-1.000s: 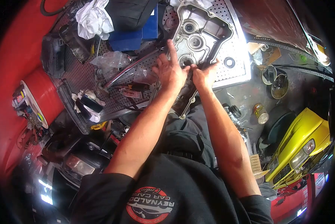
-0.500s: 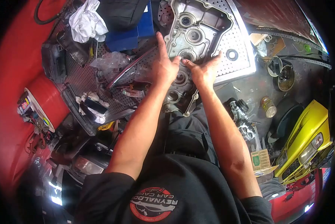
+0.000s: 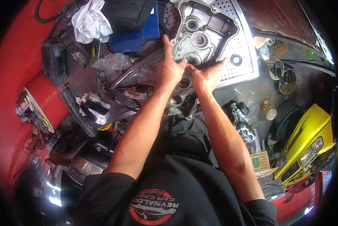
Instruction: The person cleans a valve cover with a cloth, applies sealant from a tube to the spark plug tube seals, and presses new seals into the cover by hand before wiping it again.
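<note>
A bare metal engine valve cover (image 3: 211, 29) lies on the perforated metal table in front of me, its hollow inside facing up and its near end close to my lap. Down its middle runs a row of round holes with raised rims. My left hand (image 3: 170, 71) grips the left edge, index finger stretched along the side. On the opposite edge is my right hand (image 3: 204, 78), fingers spread around the side. Both thumbs press together at one of the middle holes, largely covering it. Whatever sits under the thumbs is hidden. A black-and-white ring seal (image 3: 236, 60) lies right of the cover.
The perforated table (image 3: 244, 71) also bears a crumpled white cloth (image 3: 90, 22), a blue box (image 3: 126, 42), a plastic bag (image 3: 114, 64), a metal bar (image 3: 133, 69) and a tube (image 3: 135, 94). Metal parts (image 3: 238, 116) and a can (image 3: 268, 109) stand lower right, near a yellow bumper (image 3: 304, 139).
The thumbs have come closer together over the middle hole. Both hands keep their hold on the valve cover, and the whole view has shifted slightly.
</note>
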`<action>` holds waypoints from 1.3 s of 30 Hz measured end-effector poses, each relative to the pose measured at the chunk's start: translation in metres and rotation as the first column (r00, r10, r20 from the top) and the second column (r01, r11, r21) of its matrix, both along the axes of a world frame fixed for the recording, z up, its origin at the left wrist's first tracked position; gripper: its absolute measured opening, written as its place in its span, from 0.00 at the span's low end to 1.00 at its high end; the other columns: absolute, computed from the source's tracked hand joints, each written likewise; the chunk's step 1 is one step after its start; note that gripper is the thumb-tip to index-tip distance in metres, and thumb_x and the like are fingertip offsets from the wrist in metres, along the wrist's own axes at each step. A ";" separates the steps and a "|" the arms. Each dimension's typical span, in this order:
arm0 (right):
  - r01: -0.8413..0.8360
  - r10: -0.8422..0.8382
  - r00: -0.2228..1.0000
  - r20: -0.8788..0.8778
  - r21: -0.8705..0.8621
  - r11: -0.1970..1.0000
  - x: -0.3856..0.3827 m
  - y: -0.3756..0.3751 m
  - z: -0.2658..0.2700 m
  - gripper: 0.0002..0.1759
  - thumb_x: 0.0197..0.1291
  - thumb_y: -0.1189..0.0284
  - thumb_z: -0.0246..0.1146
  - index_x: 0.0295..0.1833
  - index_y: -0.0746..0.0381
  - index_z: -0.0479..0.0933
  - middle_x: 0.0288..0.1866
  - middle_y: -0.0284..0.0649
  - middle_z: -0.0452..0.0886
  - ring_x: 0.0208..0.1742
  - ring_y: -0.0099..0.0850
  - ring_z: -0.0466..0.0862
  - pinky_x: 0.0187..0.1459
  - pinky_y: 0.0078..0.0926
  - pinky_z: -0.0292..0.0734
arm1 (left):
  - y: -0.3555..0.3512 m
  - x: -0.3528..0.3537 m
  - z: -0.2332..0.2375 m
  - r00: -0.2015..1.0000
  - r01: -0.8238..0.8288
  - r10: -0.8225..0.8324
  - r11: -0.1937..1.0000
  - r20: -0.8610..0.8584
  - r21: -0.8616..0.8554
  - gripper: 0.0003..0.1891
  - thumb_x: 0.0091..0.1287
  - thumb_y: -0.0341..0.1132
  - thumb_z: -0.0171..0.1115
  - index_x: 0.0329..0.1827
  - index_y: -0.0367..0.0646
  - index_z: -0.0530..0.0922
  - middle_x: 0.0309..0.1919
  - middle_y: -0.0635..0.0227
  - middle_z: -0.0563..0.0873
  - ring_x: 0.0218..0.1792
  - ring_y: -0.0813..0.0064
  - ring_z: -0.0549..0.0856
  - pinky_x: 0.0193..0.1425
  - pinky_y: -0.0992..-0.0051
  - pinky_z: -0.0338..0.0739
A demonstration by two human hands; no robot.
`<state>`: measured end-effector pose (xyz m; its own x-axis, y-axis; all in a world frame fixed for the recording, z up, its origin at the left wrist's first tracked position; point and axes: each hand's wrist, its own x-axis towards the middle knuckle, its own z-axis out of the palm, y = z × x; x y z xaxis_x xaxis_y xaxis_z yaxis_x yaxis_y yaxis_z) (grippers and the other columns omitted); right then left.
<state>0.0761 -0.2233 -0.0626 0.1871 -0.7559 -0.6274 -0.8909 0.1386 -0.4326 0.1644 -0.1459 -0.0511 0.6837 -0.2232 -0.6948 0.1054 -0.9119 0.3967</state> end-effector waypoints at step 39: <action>0.193 -0.191 0.964 0.182 0.009 0.981 -0.017 -0.010 -0.019 0.56 0.44 0.56 0.81 0.73 0.73 0.61 0.66 0.63 0.74 0.68 0.53 0.75 0.69 0.42 0.68 | -0.032 -0.012 -0.002 0.975 -0.001 -0.064 0.955 0.211 0.296 0.66 0.54 0.57 0.75 0.83 0.39 0.35 0.47 0.41 0.87 0.46 0.45 0.89 0.56 0.56 0.82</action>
<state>0.0594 -0.2329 -0.0820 0.1478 -0.7942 -0.5895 -0.7543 0.2949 -0.5866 0.1521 -0.1782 -0.0529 0.8205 -0.0565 -0.5689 0.0163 -0.9924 0.1221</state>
